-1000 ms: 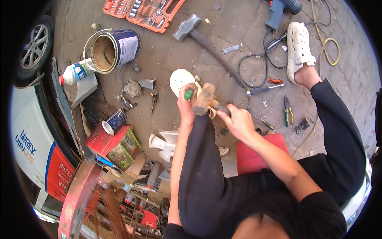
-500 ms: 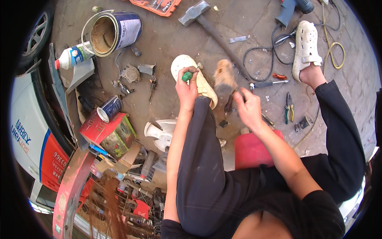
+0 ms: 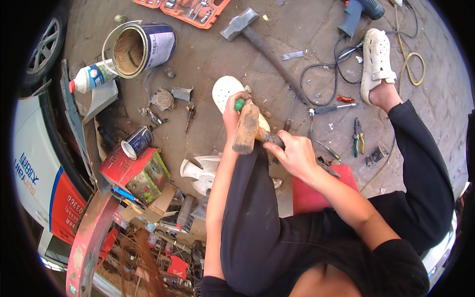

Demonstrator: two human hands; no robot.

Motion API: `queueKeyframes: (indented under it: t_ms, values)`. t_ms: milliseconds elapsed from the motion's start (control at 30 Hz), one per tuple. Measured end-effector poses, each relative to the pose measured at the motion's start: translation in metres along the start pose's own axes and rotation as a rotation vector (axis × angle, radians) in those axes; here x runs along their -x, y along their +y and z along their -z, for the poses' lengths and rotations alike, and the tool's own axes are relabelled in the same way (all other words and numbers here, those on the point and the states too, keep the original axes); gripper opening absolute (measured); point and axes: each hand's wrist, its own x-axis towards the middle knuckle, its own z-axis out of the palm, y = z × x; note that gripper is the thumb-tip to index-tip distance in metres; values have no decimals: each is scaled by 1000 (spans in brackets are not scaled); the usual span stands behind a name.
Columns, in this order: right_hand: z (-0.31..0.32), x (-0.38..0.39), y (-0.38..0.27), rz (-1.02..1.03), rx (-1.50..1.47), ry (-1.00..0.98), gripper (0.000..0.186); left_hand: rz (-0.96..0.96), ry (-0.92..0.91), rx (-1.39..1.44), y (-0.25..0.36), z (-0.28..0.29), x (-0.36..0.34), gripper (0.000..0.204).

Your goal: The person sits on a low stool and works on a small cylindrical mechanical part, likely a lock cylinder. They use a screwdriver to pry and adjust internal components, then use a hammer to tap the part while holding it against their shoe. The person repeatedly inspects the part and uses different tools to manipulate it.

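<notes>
My right hand (image 3: pixel 297 154) is wrapped round the dark handle of a hammer with a worn, brownish head (image 3: pixel 246 129). That head hangs just below and beside my left hand (image 3: pixel 231 113), partly covering it. My left fingers are closed round a green-handled tool (image 3: pixel 240 104); its rounded green end points up and its lower part is hidden. Behind this hand is the cream clog (image 3: pixel 226 88) on my left foot. Beneath my right forearm stands a red object (image 3: pixel 319 190), with a dark tool lying across its top.
A sledgehammer (image 3: pixel 269 52) lies ahead on the ground. To the right are pliers (image 3: pixel 358 137), a corded heat gun (image 3: pixel 357 17) and a yellow hose (image 3: pixel 414 74). On the left stand an open paint can (image 3: pixel 148 47), a white bottle (image 3: pixel 90 77), a red box (image 3: pixel 121 166) and a white fan (image 3: pixel 200 174).
The hammer has swung left from beside my left foot to my left hand, its head now over the wrist area. My left hand has dropped slightly nearer, still gripping the green-handled tool.
</notes>
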Motion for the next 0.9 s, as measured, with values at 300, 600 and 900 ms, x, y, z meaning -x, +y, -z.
queueKeyframes:
  t_ms: [300, 600, 900]
  values:
    - [0, -6, -17, -5, -66, -18, 49, -159, 1, -161, 7, -3, 5, 24]
    - [10, 11, -38, 151, -270, 100, 46, -116, -49, 43, -12, 12, 6, 15]
    - [17, 5, -18, -18, -413, 173, 35, -51, -25, -110, 1, 3, 4, 19]
